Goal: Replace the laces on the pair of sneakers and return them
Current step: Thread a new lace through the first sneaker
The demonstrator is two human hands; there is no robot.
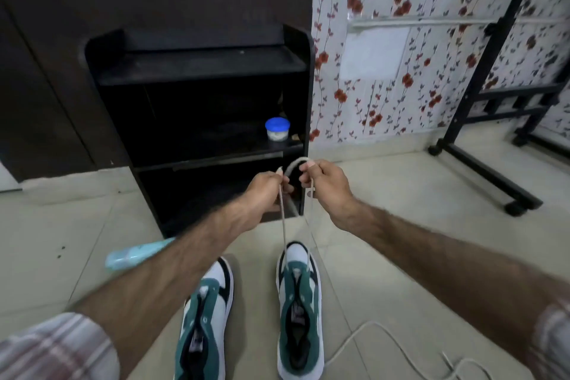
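On the tiled floor (pixel 401 225), two green-and-white sneakers stand side by side, toes pointing away from the person. Both hands are raised above the right sneaker (pixel 299 308), in front of a black shelf unit (pixel 200 71). The left hand (pixel 262 194) pinches one run of the white lace (pixel 282 219) between thumb and fingers; the right hand (pixel 327 185) pinches the other run. Between the two hands the lace arches in a short loop. Both runs descend from the hands and meet the right sneaker near its toe-end eyelets. The left sneaker (pixel 206 318) lies under the left forearm, apart from the lace. A second white lace (pixel 385 336) trails loose across the floor to the right of the right sneaker. A small blue-lidded container (pixel 277 129) sits on a shelf of the unit. A pale blue bottle-like object (pixel 135 254), blurred, lies on the floor behind the left forearm.
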